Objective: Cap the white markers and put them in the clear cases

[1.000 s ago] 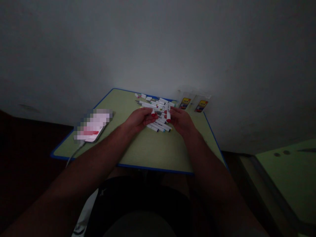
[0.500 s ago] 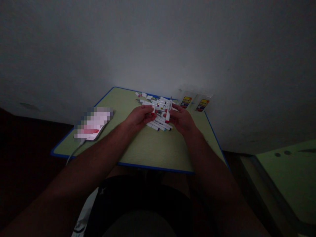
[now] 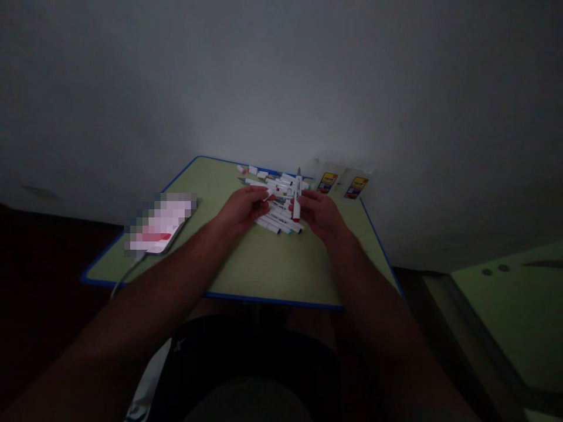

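One marker (image 3: 297, 204), clamped in right grip (image 3: 324, 214), is uncapped; left grip (image 3: 241, 209) pinches a cap (image 3: 270, 193) (three loose caps (image 3: 252, 170) beyond); marker pile (image 3: 273, 221) apparently outstanding.

A small table (image 3: 272, 266) against a wall (image 3: 281, 76) suggests home.

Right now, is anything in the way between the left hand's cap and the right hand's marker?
Nothing visible stands in the way. The gap between the cap in the left hand and the marker in the right hand looks open; the loose markers showing there appear to lie below, on the table.
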{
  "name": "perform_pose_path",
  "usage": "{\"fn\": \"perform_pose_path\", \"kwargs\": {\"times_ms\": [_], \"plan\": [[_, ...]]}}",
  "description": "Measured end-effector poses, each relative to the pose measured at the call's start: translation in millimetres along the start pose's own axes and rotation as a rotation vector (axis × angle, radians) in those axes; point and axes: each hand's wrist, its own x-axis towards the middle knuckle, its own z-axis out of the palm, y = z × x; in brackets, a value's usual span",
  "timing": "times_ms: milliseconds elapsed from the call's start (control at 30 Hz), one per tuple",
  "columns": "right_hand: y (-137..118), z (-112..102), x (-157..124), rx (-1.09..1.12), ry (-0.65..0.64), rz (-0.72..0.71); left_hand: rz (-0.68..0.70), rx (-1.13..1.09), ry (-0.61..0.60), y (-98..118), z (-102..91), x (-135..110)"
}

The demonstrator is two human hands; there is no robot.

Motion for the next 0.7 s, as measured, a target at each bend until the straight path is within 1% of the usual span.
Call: {"fn": "perform_pose_path", "kwargs": {"times_ms": [200,500,600,700], "plan": [[-2.2,1.7,-1.4,0.040,-0.001,0.025,-0.018,0.005,0.026,0.7,0.8,-1.8],[-2.3,1.0,-1.5,0.038,-0.013,0.035,-0.048,0.004,0.009,-1.3,-3.3,3.8],[-3.0,1.7,-2.5,0.012,0.005,0.034,-0.060,0.014,0.010,-0.6,-2.7,2.7],[-2.9,1.8,-3.3,-0.071,0.017,0.036,-0.036,0.020,0.033,-0.2,-2.9,2.5]]}}
